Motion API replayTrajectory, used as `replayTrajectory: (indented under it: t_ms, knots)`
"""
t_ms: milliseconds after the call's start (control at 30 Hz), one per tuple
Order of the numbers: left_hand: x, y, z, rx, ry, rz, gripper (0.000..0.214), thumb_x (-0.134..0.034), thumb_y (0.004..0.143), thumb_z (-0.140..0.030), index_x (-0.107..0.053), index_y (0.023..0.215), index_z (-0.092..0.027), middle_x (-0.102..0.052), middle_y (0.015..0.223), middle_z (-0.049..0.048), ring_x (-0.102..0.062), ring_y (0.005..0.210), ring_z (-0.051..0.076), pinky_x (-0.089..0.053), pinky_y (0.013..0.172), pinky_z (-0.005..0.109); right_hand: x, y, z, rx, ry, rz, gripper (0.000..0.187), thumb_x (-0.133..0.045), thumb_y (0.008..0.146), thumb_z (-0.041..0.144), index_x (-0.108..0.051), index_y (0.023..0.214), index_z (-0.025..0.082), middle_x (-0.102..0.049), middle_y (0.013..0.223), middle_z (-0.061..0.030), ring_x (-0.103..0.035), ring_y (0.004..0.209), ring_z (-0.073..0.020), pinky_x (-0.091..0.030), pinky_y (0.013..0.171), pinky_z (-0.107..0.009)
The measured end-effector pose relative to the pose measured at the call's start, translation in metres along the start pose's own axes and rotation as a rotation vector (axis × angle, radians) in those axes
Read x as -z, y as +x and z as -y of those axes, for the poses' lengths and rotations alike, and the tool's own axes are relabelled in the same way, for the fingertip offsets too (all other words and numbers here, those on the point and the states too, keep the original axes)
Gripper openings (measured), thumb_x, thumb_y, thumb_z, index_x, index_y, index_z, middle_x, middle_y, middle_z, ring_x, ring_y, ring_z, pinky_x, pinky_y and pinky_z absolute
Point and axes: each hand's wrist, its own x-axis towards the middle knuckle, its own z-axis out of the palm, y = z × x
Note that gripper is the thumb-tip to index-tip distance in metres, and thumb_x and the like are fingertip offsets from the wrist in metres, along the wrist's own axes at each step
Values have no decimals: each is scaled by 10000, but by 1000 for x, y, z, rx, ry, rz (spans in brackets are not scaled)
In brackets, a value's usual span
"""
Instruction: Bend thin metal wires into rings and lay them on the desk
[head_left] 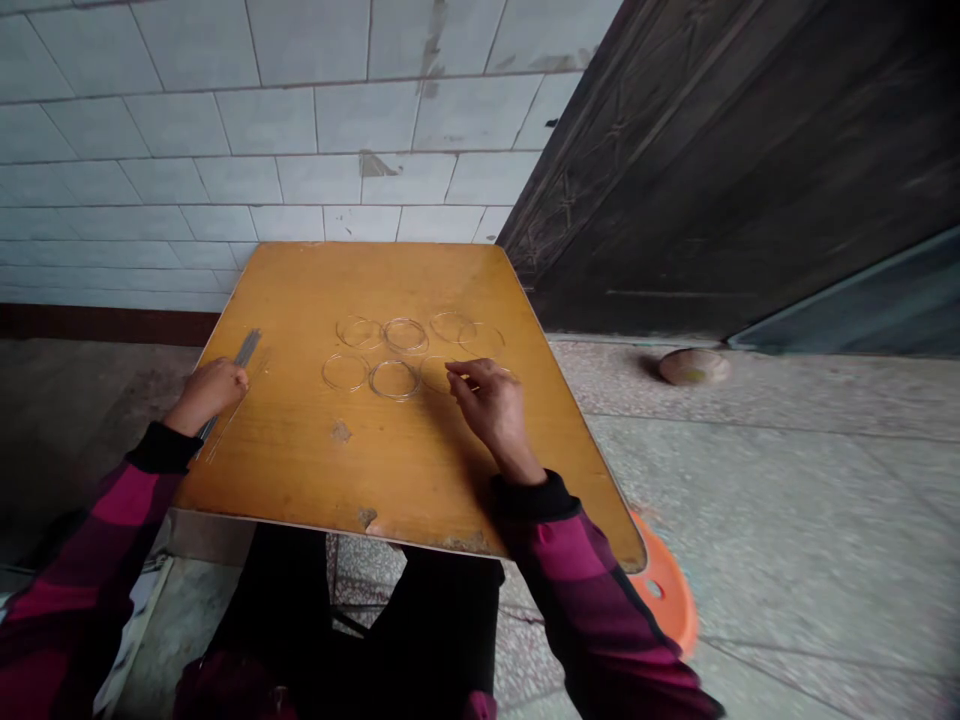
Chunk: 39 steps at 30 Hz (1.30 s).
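My left hand (213, 388) is closed at the table's left side, resting over a bundle of straight grey wires (248, 345). Its fingertips are tucked in, so what they grip is hidden. A few thin loose wires (238, 408) lie just right of the bundle. My right hand (491, 402) is over the right half of the table, thumb and forefinger drawn together at the edge of a thin wire ring (424, 382), which it partly covers. I cannot make out what is in that pinch. Several more wire rings (395, 399) lie in two rough rows to its left and behind it.
The yellow wooden table (300, 460) has chipped patches near its front edge. A white tiled wall (300, 120) stands behind it and a dark door (690, 180) to the right. An orange stool (667, 590) shows below the right front corner. A rounded stone-like object (695, 367) lies on the floor.
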Motion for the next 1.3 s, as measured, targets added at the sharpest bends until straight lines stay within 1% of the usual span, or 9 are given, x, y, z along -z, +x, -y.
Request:
replayTrajectory:
  t_ms: [300, 400, 500, 633, 767, 900, 1033, 1167, 1300]
  knots:
    - [-5, 19, -29, 172, 293, 75, 261, -614, 733, -197, -717, 957, -112, -674, 1015, 230, -630, 1008, 361, -446, 830, 426, 0, -1, 1, 38, -26, 31, 241, -514, 875, 278, -721, 911, 158, -674, 816, -87, -613, 634, -173, -501, 643, -321]
    - [-4, 20, -28, 170, 322, 93, 250, -608, 708, -198, -718, 918, -121, -684, 971, 220, -636, 972, 347, -449, 785, 396, 0, -1, 1, 45, -21, 30, 239, -518, 877, 281, -719, 915, 158, -673, 831, -87, -609, 631, -166, -500, 649, -317]
    - [1, 16, -24, 127, 261, 116, 144, -590, 675, -208, -700, 745, -147, -692, 811, 151, -645, 824, 285, -418, 676, 327, 0, -1, 1, 44, -11, 36, 243, -519, 875, 284, -720, 913, 152, -667, 832, -87, -605, 622, -161, -501, 650, -316]
    - [13, 6, -15, -8, -6, 1, 97, -561, 649, -202, -634, 591, -174, -641, 639, 44, -571, 646, 177, -343, 582, 267, 1, 0, 1, 45, 1, 74, 245, -510, 875, 285, -717, 927, 164, -672, 879, -92, -619, 655, -164, -504, 651, -309]
    - [19, -5, -22, -36, -563, -9, 91, -571, 652, -200, -653, 635, -166, -594, 562, 15, -498, 535, 128, -322, 517, 247, 0, 0, 2, 45, 11, 79, 236, -507, 886, 289, -708, 933, 173, -675, 898, -90, -634, 698, -172, -513, 665, -313]
    - [5, -13, -61, -86, -1197, 128, 85, -642, 661, -223, -608, 650, -147, -650, 662, 37, -523, 526, 94, -367, 506, 221, -2, -6, 15, 120, 85, 43, 222, -504, 926, 298, -691, 983, 193, -678, 910, -87, -657, 810, -194, -533, 725, -332]
    - [-27, -13, -117, -149, -1616, 294, 160, -705, 639, -178, -559, 695, -143, -661, 696, 27, -576, 578, 88, -439, 541, 197, -8, -19, 35, 364, 211, 85, 245, -519, 948, 239, -619, 1171, 221, -689, 950, -85, -668, 880, -191, -563, 763, -336]
    - [-52, -12, -158, -177, -1801, 452, 214, -729, 640, -118, -553, 759, -144, -660, 704, 7, -588, 574, 71, -469, 547, 173, -9, -29, 47, 501, 294, 123, 314, -534, 952, 176, -565, 1261, 222, -708, 942, -69, -687, 848, -157, -588, 741, -294]
    - [-65, -11, -169, -177, -1871, 548, 217, -739, 670, -97, -573, 804, -136, -663, 724, 7, -595, 582, 60, -479, 549, 151, 0, -31, 49, 569, 350, 139, 249, -529, 948, 130, -639, 1159, 204, -713, 1002, -87, -692, 946, -156, -598, 777, -286]
